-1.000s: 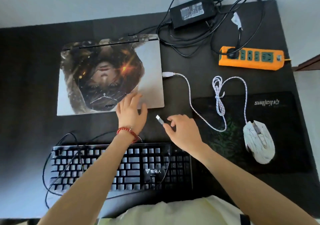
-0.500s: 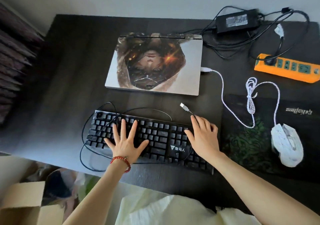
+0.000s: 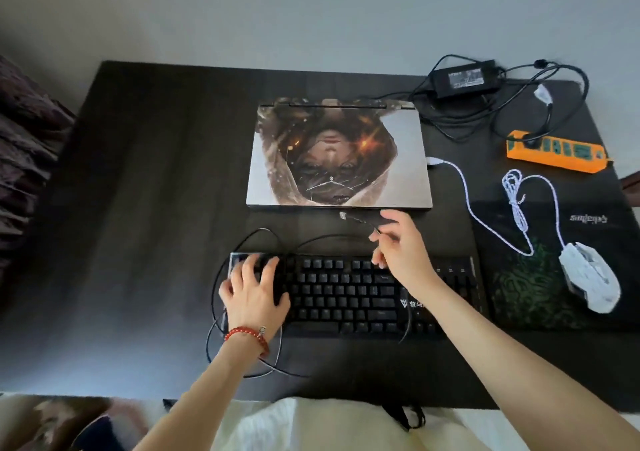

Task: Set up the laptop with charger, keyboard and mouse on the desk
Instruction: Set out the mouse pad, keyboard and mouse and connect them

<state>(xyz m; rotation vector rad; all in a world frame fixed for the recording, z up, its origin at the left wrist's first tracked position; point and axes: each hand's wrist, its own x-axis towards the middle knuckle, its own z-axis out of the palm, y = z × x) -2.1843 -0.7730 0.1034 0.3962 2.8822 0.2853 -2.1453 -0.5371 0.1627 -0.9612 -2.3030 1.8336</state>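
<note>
The closed laptop (image 3: 341, 152) with a printed lid lies on the dark desk (image 3: 145, 208). A black keyboard (image 3: 349, 294) sits in front of it. My left hand (image 3: 254, 294) rests flat on the keyboard's left end. My right hand (image 3: 401, 242) pinches the keyboard's black cable (image 3: 363, 221) above the keys; its USB plug (image 3: 343, 215) points left near the laptop's front edge. The white mouse (image 3: 590, 280) sits on a mouse pad (image 3: 554, 242), its white cable plugged into the laptop's right side. The black charger brick (image 3: 465, 79) lies at the back right.
An orange power strip (image 3: 557, 150) with one plug in it lies at the right back. Loops of black keyboard cable (image 3: 242, 353) trail off the keyboard's left end. A dark cushioned seat (image 3: 24, 145) stands left of the desk.
My left hand went from the laptop's front edge to the keyboard's left end. My right hand lifted off the keys, holding the cable with the plug now pointing left.
</note>
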